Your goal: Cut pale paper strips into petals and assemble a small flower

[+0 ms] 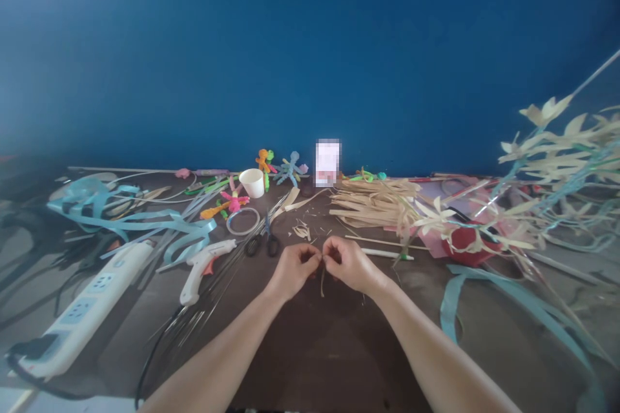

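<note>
Both of my hands meet over the middle of the dark table, fingertips pinched together. My left hand (296, 268) and my right hand (352, 263) are closed on a thin, dry, straw-coloured strip (323, 285), whose end hangs down between them. Most of the strip is hidden by the fingers. Just beyond my hands lie small straw scraps (302, 232). Black-handled scissors (269, 239) rest to the left of them. A bundle of flat dried strips (375, 201) lies beyond my right hand.
At left are a white glue gun (206, 268), thin metal wires (213, 287), a power strip (94, 310) and light blue ribbon (140, 219). A white paper cup (252, 183) stands near the blue wall. Pale handmade flowers (547, 113) and more ribbon (527, 310) occupy the right.
</note>
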Motion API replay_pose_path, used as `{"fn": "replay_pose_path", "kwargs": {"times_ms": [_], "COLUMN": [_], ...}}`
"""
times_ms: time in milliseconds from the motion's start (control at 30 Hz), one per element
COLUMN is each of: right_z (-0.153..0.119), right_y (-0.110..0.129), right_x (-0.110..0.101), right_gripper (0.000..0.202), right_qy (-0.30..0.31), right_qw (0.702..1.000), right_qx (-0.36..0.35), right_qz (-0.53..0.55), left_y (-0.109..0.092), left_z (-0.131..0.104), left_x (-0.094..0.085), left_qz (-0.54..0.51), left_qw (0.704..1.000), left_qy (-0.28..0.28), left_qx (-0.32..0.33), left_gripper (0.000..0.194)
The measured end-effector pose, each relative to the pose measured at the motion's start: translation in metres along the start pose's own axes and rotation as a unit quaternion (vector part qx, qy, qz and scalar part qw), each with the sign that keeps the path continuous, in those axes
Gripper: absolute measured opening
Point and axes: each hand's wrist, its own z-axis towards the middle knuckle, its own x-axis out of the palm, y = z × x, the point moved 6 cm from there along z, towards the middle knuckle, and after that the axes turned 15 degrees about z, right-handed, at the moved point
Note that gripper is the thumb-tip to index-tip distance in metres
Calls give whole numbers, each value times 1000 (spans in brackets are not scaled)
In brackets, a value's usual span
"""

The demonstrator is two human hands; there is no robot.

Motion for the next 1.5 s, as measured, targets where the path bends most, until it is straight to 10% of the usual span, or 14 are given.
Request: {"fn": "replay_pose_path", "kwargs": {"times_ms": [467,1067,1500], "right_z": [2,2,5], "right_y": [-6,5,-21], "right_x": [2,-3,7], "right_gripper": [10,5,9], "right_qy": [21,-34,32], "right_qw": [993,999,976], "right_qx": [35,-40,67], "right_qz": [115,-11,205], "left_y": [6,3,8], "left_z": [2,1,3], "left_x": [3,2,5], "left_qz": [-155,-62,-183], "left_qw": [985,997,979], "left_qy": [23,-12,16], "left_qx": [-66,-36,-92], "left_gripper": [20,24,22]}}
